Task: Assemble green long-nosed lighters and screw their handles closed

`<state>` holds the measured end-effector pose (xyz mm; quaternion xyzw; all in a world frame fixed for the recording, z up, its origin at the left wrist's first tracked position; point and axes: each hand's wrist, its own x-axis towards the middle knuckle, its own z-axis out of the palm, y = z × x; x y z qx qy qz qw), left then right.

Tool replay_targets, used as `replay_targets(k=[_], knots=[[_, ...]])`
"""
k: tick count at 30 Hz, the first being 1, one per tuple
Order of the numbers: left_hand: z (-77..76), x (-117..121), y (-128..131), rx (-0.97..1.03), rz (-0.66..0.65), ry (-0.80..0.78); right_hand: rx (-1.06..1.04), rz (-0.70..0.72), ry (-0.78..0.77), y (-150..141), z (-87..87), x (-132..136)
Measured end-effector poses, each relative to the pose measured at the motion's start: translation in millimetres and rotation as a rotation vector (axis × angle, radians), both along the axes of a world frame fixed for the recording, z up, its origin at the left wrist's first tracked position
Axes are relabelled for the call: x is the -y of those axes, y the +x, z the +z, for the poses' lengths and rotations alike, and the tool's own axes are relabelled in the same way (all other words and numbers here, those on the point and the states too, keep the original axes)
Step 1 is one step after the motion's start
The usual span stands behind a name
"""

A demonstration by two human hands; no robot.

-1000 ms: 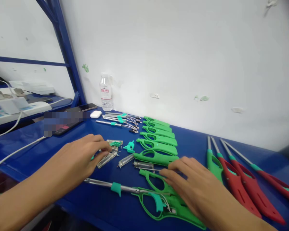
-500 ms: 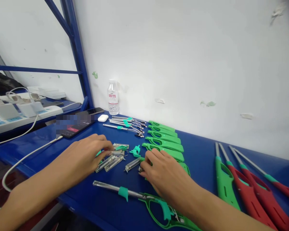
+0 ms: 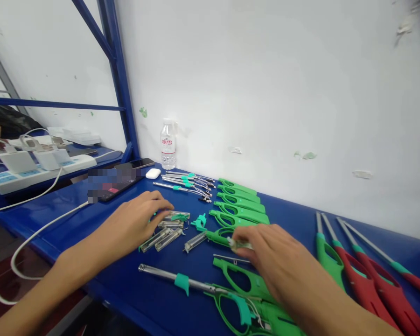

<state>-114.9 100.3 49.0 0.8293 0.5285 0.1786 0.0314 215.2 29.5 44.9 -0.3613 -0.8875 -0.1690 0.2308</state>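
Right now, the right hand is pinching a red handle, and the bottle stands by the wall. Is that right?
Not quite: the head view shows the right hand pinching a small clear part, nothing red. The bottle does stand by the wall.

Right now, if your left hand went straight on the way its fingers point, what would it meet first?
Probably the rearmost clear lighter tank, by the teal plastic piece; the left hand may even touch it, depth being unclear.

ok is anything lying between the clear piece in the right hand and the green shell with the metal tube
Yes: a thin metal rod and a loose green handle half lie between the clear piece in the right hand and the green shell.
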Motion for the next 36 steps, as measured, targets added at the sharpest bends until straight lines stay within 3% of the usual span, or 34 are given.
replay_targets(k=[5, 9, 19, 23, 29, 36], knots=[[16.7, 0, -24, -0.041, 0.024, -0.092, -0.089, -0.070, 0.122, 34, -10.0, 14], [19.9, 0, -34, -0.070, 0.021, -0.147, -0.136, -0.075, 0.212, 46, -10.2, 18], [18.1, 3, -57, -0.097, 0.036, -0.291, -0.100, 0.008, 0.104, 35, -19.2, 25], [12.2, 7, -55, -0.071, 0.010, -0.300, -0.088, 0.030, 0.111, 34, -20.4, 24], [3.0, 17, -46, -0.012, -0.042, -0.183, -0.107, 0.040, 0.105, 33, -17.1, 25], [9.6, 6, -48, -0.018, -0.057, -0.307, -0.099, 0.039, 0.128, 29, -16.0, 27]])
